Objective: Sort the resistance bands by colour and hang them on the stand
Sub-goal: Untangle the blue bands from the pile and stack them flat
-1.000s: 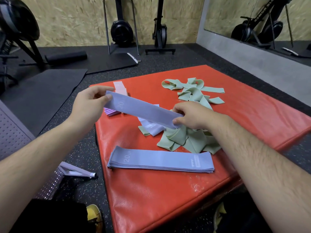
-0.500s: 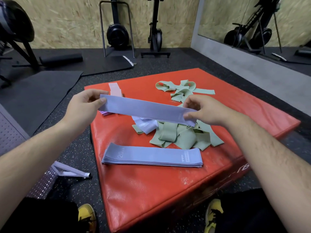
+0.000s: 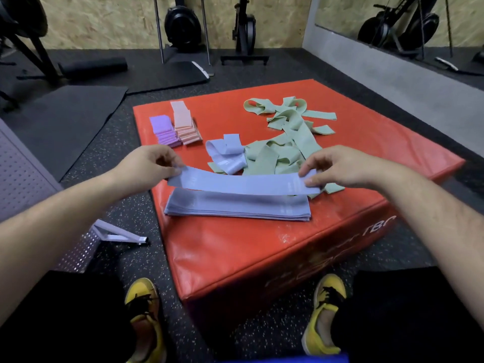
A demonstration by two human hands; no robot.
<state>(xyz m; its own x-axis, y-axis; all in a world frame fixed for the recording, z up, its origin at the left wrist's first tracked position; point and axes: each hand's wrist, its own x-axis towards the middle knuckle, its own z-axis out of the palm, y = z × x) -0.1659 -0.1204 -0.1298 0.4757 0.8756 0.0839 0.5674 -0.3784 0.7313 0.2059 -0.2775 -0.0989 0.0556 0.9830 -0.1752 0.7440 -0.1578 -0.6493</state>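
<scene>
The left hand (image 3: 146,163) and right hand (image 3: 337,166) each pinch one end of a flat blue-grey stretchy band (image 3: 243,183), held straight just above the neat pile of same-coloured bands (image 3: 237,206) on the red padded box (image 3: 262,247) — likely so it lands square on top.

Only one view, worn up on the head. Looks forward and down, very wide. Sits close above the left hand (image 3: 146,166), the right hand (image 3: 340,167) and the red block (image 3: 248,254). Catches yellow shoes (image 3: 145,313) low down, wall (image 3: 104,22) far back.
</scene>
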